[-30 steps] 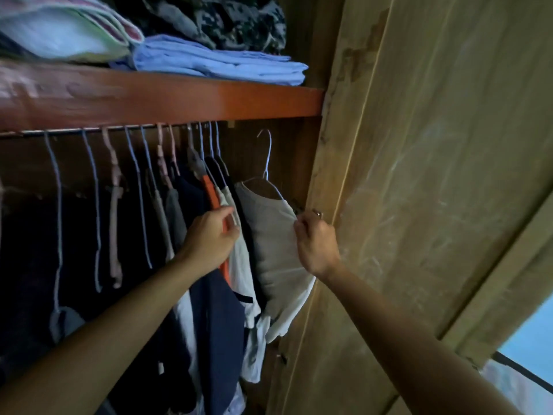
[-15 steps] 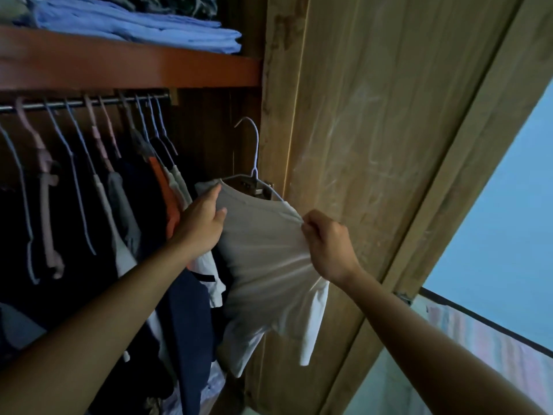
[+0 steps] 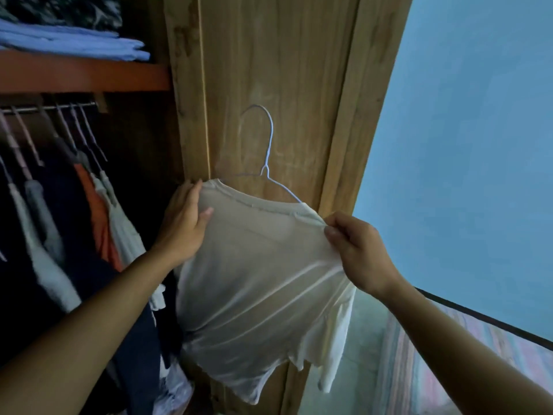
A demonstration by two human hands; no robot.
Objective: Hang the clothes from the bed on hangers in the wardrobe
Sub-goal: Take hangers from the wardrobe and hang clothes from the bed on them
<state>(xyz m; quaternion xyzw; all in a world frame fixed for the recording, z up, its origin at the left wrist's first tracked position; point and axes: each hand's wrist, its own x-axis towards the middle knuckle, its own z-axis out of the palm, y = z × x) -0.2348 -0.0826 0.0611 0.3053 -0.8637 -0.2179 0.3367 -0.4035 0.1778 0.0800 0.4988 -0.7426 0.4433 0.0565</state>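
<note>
- Head view: a white T-shirt sat on a pale blue wire hanger, held in the air in front of the wooden wardrobe door, off the rail.
- The hanger's hook pointed up, its open end curling to the left; the shirt's long axis ran downward, tilted so that the hem swung to the lower right.
- The left hand gripped the shirt's left shoulder, fingers behind the cloth and thumb pressed on the front.
- The right hand pinched the right shoulder seam between thumb and curled fingers, pulling folds across the fabric.
- Other hung clothes filled the rail to the left; folded blue cloth lay on the shelf above.
</note>
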